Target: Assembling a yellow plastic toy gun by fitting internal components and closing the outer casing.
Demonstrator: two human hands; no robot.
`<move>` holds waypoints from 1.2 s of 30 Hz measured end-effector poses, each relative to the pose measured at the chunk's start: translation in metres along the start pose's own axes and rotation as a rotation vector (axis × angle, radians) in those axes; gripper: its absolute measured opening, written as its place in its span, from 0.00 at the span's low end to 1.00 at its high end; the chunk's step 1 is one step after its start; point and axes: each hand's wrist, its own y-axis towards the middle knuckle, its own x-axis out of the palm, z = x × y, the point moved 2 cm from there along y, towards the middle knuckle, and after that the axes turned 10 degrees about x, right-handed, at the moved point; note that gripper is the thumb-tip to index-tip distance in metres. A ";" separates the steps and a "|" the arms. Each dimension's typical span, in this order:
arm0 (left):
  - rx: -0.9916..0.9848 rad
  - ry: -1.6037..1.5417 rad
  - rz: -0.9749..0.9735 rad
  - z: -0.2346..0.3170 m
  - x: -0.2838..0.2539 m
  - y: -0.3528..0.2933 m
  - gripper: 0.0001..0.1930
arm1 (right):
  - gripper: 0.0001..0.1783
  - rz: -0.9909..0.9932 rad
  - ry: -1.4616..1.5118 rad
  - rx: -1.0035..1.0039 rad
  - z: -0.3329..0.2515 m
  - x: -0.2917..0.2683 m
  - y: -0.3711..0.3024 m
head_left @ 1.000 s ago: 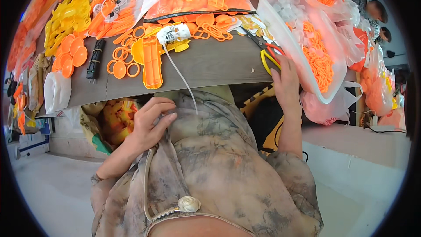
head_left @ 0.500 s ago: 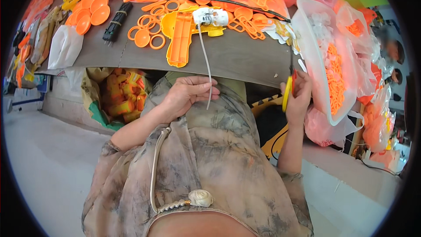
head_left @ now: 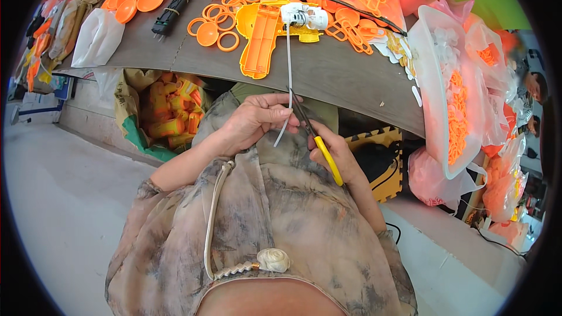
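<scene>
Between thumb and fingers, my left hand (head_left: 257,122) pinches a thin, whitish flexible tube (head_left: 289,61), whose free end hangs below the fingers. The tube runs up to a white mechanism (head_left: 307,16) seated in a yellow, gun-shaped plastic shell (head_left: 250,29) at the table edge. An orange tray-like section (head_left: 260,50) fills the shell's handle. My right hand (head_left: 333,147) is closed around scissors (head_left: 329,161) with a yellow handle. Their dark blades point up and left, with the tips beside the tube, close to my left fingertips. Whether the blades touch it I cannot tell.
Orange rings (head_left: 225,20) and round cups (head_left: 150,0) lie left of the shell, with a bundle of black sticks (head_left: 174,11). A white bin (head_left: 421,82) of orange parts stands right. Below the table's front edge, a sack (head_left: 126,111) holds yellow-orange pieces.
My right hand has swung left from the table's right side, bringing the scissors to the tube. The left hand still pinches the tube. The whole view has shifted slightly.
</scene>
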 end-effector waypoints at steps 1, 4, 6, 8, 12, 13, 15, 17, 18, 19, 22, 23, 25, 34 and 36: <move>0.000 -0.003 0.000 -0.001 0.000 0.000 0.22 | 0.45 -0.003 0.000 0.001 0.001 0.001 0.001; -0.003 -0.024 0.007 -0.001 -0.001 0.002 0.20 | 0.43 0.002 -0.010 0.023 0.005 0.004 0.004; -0.003 -0.029 0.010 -0.001 -0.001 0.002 0.20 | 0.42 0.027 0.001 0.024 0.008 0.005 0.004; -0.002 -0.034 0.010 -0.001 0.000 0.002 0.19 | 0.42 0.047 -0.022 0.003 0.013 0.006 0.007; -0.004 -0.024 0.034 -0.002 0.001 0.002 0.17 | 0.40 0.071 -0.052 0.005 0.011 0.005 0.007; -0.005 -0.024 0.040 -0.002 0.000 0.003 0.17 | 0.40 0.065 -0.052 0.000 0.012 0.006 0.008; -0.007 -0.037 0.042 -0.003 0.000 0.004 0.17 | 0.39 0.089 -0.062 0.006 0.014 0.005 0.007; -0.011 -0.049 0.043 -0.004 -0.002 0.004 0.17 | 0.39 0.094 -0.059 -0.001 0.013 0.006 0.005; -0.008 -0.044 0.022 -0.004 -0.004 0.005 0.16 | 0.39 0.105 -0.056 -0.003 0.012 0.006 0.006; -0.008 -0.041 -0.001 -0.005 -0.003 0.005 0.15 | 0.39 0.102 -0.056 -0.004 0.012 0.006 0.006; -0.002 -0.060 0.030 -0.004 -0.004 0.003 0.15 | 0.38 0.113 -0.061 -0.030 0.011 0.008 0.007; 0.005 -0.062 0.045 -0.003 -0.005 0.003 0.15 | 0.36 0.117 -0.075 -0.006 0.009 0.007 0.008; 0.003 -0.053 0.045 -0.003 -0.006 0.002 0.15 | 0.34 0.110 -0.087 0.005 0.007 0.009 0.010; 0.034 0.342 -0.035 0.001 -0.014 -0.010 0.15 | 0.31 0.180 -0.152 -0.099 -0.008 -0.003 0.004; 0.234 0.586 0.063 0.035 -0.016 -0.031 0.12 | 0.34 0.195 -0.143 -0.021 -0.005 -0.029 -0.003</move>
